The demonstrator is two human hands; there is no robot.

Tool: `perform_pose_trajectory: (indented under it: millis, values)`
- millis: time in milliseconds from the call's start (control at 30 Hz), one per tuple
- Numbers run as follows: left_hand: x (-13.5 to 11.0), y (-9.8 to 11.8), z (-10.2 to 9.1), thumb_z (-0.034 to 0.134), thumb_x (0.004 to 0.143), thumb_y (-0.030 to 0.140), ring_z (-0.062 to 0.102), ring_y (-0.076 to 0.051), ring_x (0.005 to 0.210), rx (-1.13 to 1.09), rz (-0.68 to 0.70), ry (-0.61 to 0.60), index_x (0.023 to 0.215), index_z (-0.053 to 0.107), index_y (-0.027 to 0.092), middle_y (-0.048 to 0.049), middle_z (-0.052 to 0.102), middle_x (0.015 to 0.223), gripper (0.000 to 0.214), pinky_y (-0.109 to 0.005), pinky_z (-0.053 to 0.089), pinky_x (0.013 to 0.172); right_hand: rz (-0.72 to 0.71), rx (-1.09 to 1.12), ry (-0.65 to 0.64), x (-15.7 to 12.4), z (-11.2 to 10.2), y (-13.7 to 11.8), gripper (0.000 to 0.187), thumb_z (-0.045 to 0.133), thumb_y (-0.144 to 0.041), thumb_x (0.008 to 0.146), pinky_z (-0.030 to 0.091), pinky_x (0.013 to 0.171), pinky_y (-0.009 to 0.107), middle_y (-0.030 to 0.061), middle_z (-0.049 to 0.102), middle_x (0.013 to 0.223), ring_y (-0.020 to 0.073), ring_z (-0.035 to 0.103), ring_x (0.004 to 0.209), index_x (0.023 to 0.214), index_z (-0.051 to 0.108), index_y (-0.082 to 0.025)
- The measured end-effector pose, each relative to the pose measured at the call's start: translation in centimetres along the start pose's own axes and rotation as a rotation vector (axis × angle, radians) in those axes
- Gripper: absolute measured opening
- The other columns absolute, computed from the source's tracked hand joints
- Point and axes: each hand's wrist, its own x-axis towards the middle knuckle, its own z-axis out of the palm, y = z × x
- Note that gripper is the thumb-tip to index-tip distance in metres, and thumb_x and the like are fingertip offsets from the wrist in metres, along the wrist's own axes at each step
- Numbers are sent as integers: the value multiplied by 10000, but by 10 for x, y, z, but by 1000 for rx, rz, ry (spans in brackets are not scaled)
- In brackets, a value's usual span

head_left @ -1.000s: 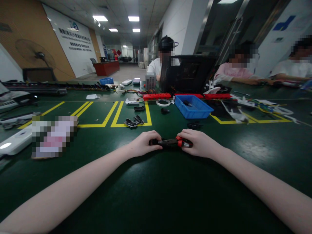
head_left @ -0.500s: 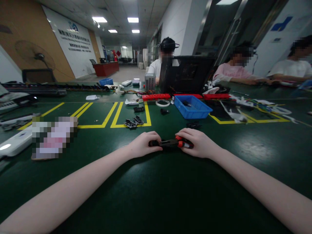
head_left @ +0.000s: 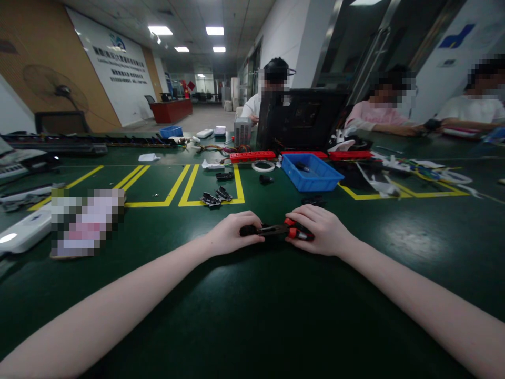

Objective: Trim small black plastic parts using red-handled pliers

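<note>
Left hand [head_left: 234,232]: fingers and thumb closed upon a small black part [head_left: 248,230], held low over the green table [head_left: 252,310].
Right hand [head_left: 317,226]: wrapped about the pliers [head_left: 281,229] by their red-and-black handles, the nose directed at the left hand.
Plier nose and black part: between the two hands, roughly end to end; from where I stand the dark tips merge with the part, so I cannot tell whether they bite it or merely touch.
Work in hand: by appearance, the pliers being applied to the held part.
Demand on both hands: the next move seems to call for a firm left pinch, the nose kept in line, and a measured squeeze on the handles.
Yellow outline [head_left: 239,184]: beyond the left hand, with three black fittings [head_left: 224,194] inside or across its near edge.
Blue tray [head_left: 319,184]: beyond the right hand; a short black cylinder [head_left: 265,179] lies to its left.
</note>
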Motion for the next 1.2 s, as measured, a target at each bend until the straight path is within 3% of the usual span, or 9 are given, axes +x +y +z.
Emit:
perform_pose_trajectory:
  millis: [333, 567, 1200]
  values:
    - [-1, -4, 1, 692, 867, 257, 631, -197, 936, -1, -10, -2, 914, 642, 162, -61, 645, 1050, 117, -337, 495, 864, -55, -5, 58, -2, 1, 0, 364, 658, -376, 833, 556, 713, 354, 136, 665, 991, 229, 644, 849, 1093, 600, -129]
    - [-1, -3, 0, 691, 869, 250, 626, -199, 955, 20, 2, -8, 917, 639, 160, -64, 639, 1063, 114, -350, 492, 880, -23, 17, 4, -1, 0, -2, 300, 637, -388, 839, 543, 681, 342, 125, 655, 939, 214, 630, 797, 998, 607, -135]
    - [0, -4, -1, 707, 849, 225, 625, -208, 975, -36, -28, -60, 908, 651, 155, -71, 639, 1055, 107, -348, 498, 875, -23, 44, -99, 2, -1, -1, 316, 596, -434, 864, 514, 658, 323, 112, 647, 920, 203, 619, 772, 989, 624, -145]
